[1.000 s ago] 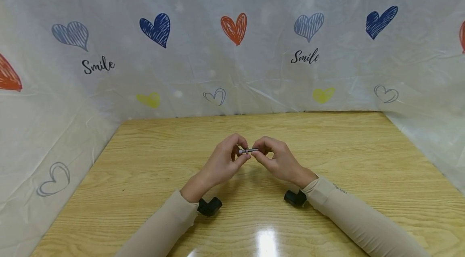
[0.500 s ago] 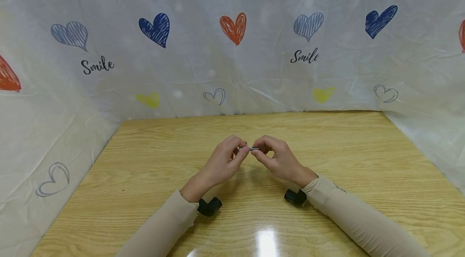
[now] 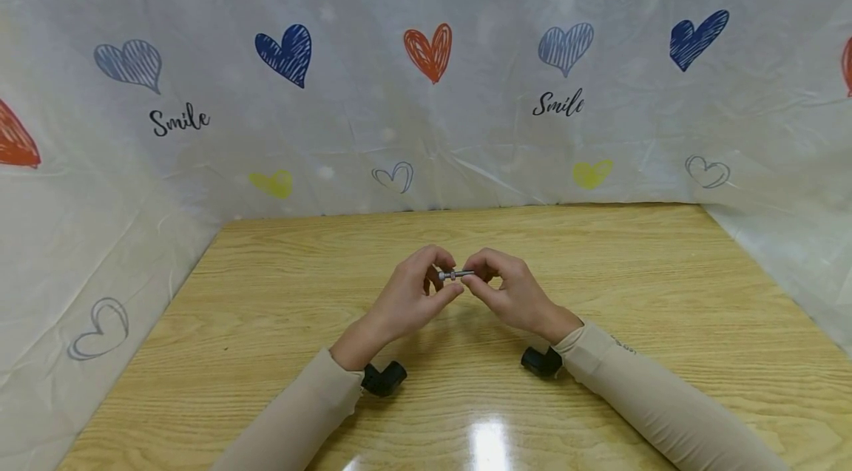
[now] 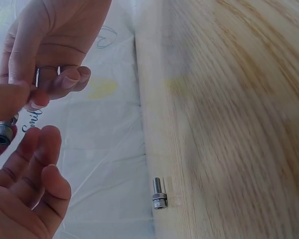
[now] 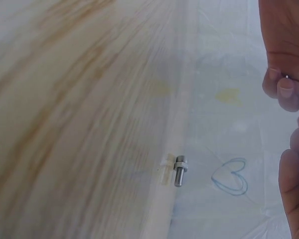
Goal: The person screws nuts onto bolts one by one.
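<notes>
A small metal bolt (image 3: 462, 274) with a nut (image 3: 453, 275) partway along its shank is held level above the table. My right hand (image 3: 512, 290) pinches the shank's free end between thumb and index finger. My left hand (image 3: 409, 297) is around the head end, with index finger and thumb parted above and below the nut. In the left wrist view the bolt's socket head (image 4: 2, 134) shows beside the left fingers. A second bolt with a nut (image 4: 159, 195) lies on the table behind the hands. The head view hides it.
The wood-grain table (image 3: 299, 264) runs back to a white cloth (image 3: 492, 138) printed with hearts. Black wrist-mounted devices (image 3: 384, 378) hang below both sleeves, close over the table.
My left thumb and index finger closed over the nut half a second ago, and have since spread apart, showing the nut again. The right hand has kept its pinch and place.
</notes>
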Tool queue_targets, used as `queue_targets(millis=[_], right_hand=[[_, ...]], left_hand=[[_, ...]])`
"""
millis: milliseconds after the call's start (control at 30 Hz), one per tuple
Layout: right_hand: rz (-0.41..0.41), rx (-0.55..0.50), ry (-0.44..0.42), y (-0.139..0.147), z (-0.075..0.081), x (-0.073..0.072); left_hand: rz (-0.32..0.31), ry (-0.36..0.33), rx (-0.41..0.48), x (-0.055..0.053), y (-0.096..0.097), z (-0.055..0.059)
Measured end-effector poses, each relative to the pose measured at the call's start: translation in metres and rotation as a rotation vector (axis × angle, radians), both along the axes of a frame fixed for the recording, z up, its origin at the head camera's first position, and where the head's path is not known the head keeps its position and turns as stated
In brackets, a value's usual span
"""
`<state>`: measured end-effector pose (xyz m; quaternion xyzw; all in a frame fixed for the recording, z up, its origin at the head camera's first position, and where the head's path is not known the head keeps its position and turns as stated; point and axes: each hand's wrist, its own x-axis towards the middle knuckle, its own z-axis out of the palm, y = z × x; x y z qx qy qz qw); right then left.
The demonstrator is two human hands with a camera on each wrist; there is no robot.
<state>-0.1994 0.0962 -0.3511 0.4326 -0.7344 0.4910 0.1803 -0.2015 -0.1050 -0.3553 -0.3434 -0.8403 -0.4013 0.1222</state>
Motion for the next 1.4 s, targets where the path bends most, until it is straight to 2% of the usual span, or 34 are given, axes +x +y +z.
queue_targets(millis=[467,900,1033,1400], right_hand=[[-0.003,0.0,0.016,-0.0001,0.0008,0.0004],[0.009,0.0,0.006,0.0,0.0009,-0.0002],[0.014,-0.005,0.008,0.0,-0.0002,-0.0006],[-0.007,-0.002,-0.006,-0.0007,0.0003,0.0006]], left_hand=[[-0.008,0.049,0.002,-0.0003,0.0,0.0005],[0.03,-0.013,-0.005,0.0006,0.0005,-0.0003],[0.024,-0.023,0.005,0.0008,0.0003,0.0006],[-0.02,0.038,0.02,-0.0011,0.0003,0.0013]])
